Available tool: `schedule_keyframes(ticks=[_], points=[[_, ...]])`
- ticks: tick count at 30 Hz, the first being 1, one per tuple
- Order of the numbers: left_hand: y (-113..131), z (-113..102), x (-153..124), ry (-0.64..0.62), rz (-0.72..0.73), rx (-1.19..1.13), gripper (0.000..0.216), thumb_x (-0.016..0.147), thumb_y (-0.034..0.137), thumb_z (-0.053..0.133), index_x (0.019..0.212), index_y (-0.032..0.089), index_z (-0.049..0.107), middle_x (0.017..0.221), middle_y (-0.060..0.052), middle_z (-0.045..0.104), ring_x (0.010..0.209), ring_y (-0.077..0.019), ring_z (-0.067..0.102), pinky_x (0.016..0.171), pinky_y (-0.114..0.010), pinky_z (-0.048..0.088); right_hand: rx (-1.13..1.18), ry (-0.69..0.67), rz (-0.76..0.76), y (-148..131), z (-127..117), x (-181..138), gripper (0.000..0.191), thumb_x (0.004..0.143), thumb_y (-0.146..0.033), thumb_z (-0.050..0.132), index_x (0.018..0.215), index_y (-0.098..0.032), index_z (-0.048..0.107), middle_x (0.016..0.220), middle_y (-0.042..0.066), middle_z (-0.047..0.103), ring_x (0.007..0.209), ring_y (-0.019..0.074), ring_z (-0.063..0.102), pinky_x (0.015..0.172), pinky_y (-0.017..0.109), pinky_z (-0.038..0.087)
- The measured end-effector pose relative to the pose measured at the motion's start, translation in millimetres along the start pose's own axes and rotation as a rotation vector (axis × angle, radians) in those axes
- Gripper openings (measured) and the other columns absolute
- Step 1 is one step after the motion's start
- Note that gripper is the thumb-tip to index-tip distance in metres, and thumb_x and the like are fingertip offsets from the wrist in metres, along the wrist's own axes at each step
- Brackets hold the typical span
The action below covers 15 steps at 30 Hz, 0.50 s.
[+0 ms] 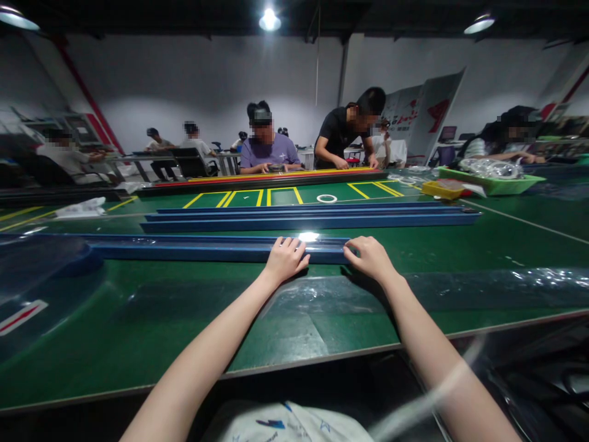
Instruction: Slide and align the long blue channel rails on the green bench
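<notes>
A long blue channel-shaped profile (197,250) lies across the table in front of me, with shiny clear plastic in or over its trough. My left hand (286,258) rests over it, fingers on top and the thumb along the near side. At the right end of the profile, my right hand (368,255) has its fingers curled, thumb and forefinger closed at the end. Whether they pinch the plastic or the profile itself cannot be made out. A strip of clear plastic film (322,294) lies on the table beneath my wrists.
More blue profiles (313,220) lie just beyond. A white ring (326,199), a yellow tray (442,189) and a green tray (490,181) sit farther back. Two people work across the green table (519,239), beside red, yellow and black strips. Bulky clear plastic (41,276) is at left.
</notes>
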<state>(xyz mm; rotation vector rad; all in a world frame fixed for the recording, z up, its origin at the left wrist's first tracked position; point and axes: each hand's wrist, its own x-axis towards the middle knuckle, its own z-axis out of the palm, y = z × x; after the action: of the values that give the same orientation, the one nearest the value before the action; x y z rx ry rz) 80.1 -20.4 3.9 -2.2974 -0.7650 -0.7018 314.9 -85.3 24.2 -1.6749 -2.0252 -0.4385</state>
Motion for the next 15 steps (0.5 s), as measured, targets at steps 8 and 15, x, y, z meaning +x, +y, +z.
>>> schedule_keyframes(ticks=[8,15], points=[[-1.4,3.4,0.2,0.013,0.120,-0.047,0.032,0.090,0.034,0.039,0.106,0.014,0.058,0.107,-0.010,0.063,0.093,-0.0224,0.056,0.080,-0.036,0.038,0.053,0.062,-0.038,-9.2,4.1,3.3,0.026,0.087,-0.025,0.041,0.085,-0.019,0.066,0.090,0.006,0.070,0.087,0.0174,0.060,0.077,0.029,0.033],[0.5,-0.7,-0.5,-0.019,-0.073,0.002,0.037,0.088,0.043,0.039,0.087,0.014,0.063,0.081,-0.011,0.062,0.078,-0.0244,0.056,0.075,-0.039,0.038,-0.044,0.178,0.189,5.5,-2.8,3.7,0.030,0.086,-0.027,0.038,0.079,-0.017,0.066,0.083,0.008,0.070,0.078,0.0192,0.060,0.072,0.029,0.034]])
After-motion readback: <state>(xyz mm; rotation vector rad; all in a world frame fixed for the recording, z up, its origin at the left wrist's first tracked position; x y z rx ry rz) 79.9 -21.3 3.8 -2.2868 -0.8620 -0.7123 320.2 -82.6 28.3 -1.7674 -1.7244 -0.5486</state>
